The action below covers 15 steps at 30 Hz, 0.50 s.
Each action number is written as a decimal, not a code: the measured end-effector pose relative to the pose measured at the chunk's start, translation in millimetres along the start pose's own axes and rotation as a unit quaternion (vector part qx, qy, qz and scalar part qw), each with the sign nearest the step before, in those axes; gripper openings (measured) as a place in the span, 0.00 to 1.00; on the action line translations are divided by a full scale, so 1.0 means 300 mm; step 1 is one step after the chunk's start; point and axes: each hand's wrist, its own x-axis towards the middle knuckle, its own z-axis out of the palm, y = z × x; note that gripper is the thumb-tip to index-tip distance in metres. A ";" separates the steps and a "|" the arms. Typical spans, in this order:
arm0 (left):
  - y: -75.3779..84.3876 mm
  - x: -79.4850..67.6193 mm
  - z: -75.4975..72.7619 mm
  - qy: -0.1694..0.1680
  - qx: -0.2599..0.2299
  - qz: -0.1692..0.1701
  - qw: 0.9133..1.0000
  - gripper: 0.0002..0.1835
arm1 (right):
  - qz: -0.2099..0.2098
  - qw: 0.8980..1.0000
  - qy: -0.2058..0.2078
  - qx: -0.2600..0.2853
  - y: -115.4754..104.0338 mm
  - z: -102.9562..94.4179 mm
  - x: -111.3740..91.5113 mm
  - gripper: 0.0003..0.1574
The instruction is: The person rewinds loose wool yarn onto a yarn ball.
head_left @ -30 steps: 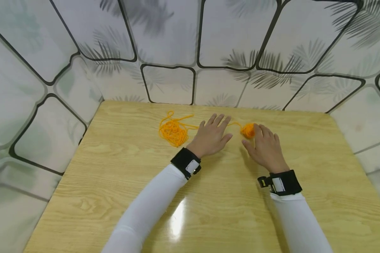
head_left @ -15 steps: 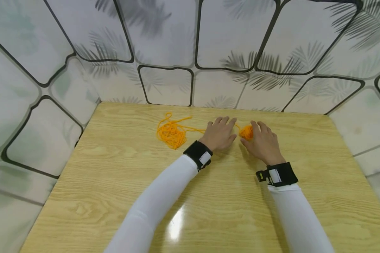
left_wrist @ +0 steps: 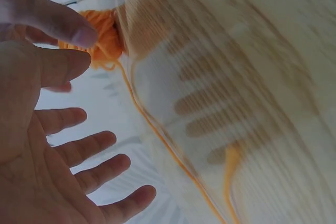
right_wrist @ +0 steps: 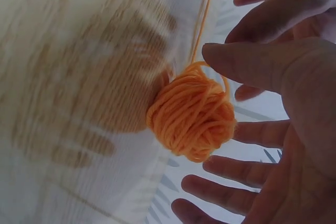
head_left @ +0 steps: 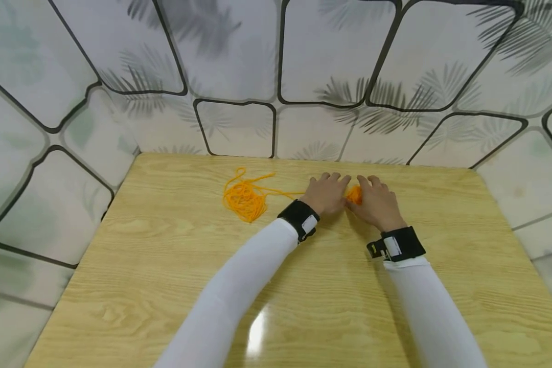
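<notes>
An orange yarn ball (head_left: 354, 194) sits on the wooden table between both hands. My right hand (head_left: 378, 204) is around its right side; in the right wrist view, the thumb and spread fingers lie beside the yarn ball (right_wrist: 193, 116) without curling round it. My left hand (head_left: 327, 194) is just left of the ball, and its fingers (left_wrist: 100, 174) are spread and hold nothing. A yarn strand (left_wrist: 157, 132) runs from the ball past the left hand to a loose tangle of yarn (head_left: 246, 199) on the left. The head view hides part of the ball behind the right hand.
The wooden table (head_left: 175, 286) spreads around both arms. Its back edge meets a pale curtain (head_left: 239, 128) with dark lines and leaf prints, which also hangs along the left and right sides.
My left hand has moved right along the strand, up to the yarn ball. The right hand has shifted slightly left, closer to the ball. The view has tilted a little.
</notes>
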 end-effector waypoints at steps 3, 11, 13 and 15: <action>0.014 0.004 0.008 -0.003 -0.001 0.014 1.000 0.32 | -0.006 1.000 -0.016 0.004 -0.005 0.005 0.008 0.43; 0.026 -0.001 0.025 -0.006 -0.003 0.042 0.999 0.31 | -0.035 0.999 -0.014 0.024 0.000 0.024 0.013 0.35; 0.025 -0.001 0.027 -0.006 -0.002 0.046 0.999 0.30 | -0.037 0.999 -0.008 0.032 0.004 0.028 0.015 0.33; 0.023 -0.001 0.029 -0.005 -0.004 0.054 0.999 0.29 | -0.034 0.998 -0.007 0.044 0.008 0.029 0.016 0.33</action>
